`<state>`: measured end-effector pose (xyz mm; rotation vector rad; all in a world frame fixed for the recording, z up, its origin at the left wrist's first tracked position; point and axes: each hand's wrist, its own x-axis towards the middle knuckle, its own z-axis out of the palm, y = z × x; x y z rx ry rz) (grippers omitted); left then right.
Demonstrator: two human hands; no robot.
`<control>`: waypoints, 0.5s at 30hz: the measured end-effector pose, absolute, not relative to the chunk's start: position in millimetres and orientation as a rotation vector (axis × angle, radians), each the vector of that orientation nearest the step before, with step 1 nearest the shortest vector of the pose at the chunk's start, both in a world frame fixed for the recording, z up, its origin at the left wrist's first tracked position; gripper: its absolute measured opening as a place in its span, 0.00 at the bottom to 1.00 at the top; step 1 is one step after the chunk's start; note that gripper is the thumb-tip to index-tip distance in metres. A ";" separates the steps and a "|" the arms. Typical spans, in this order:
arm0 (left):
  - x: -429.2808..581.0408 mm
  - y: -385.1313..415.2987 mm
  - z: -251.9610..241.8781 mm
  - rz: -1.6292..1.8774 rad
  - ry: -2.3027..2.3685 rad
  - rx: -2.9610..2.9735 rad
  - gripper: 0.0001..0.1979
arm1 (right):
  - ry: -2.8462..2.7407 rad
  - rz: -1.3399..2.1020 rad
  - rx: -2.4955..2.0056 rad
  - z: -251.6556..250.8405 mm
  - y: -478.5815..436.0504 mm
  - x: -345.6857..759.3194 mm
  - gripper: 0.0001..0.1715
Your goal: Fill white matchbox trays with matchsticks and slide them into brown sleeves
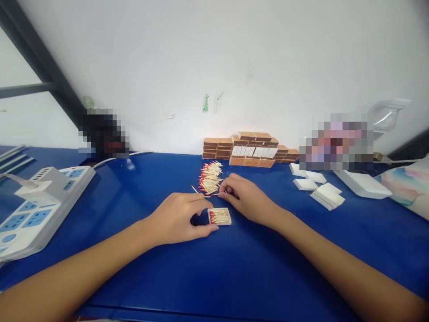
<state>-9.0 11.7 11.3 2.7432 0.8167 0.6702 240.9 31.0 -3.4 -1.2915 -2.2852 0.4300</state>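
Observation:
A small white matchbox tray lies on the blue table, holding several red-tipped matches. My left hand steadies its left end, thumb at the near side and fingers at the far side. Just beyond the tray, my right hand has thumb and forefinger pinched on a match low over the tabletop. Past both hands is a loose heap of matches, most red heads facing left. One stray match sits by my left fingers.
Brown and white matchboxes are stacked against the wall. White empty trays lie to the right, near a larger white box. A power strip with a plug occupies the left side of the blue table.

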 end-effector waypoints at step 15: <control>-9.6 13.4 9.9 0.719 0.845 2.724 0.13 | -2.402 0.390 -1.347 5.1 27.0 241.4 0.05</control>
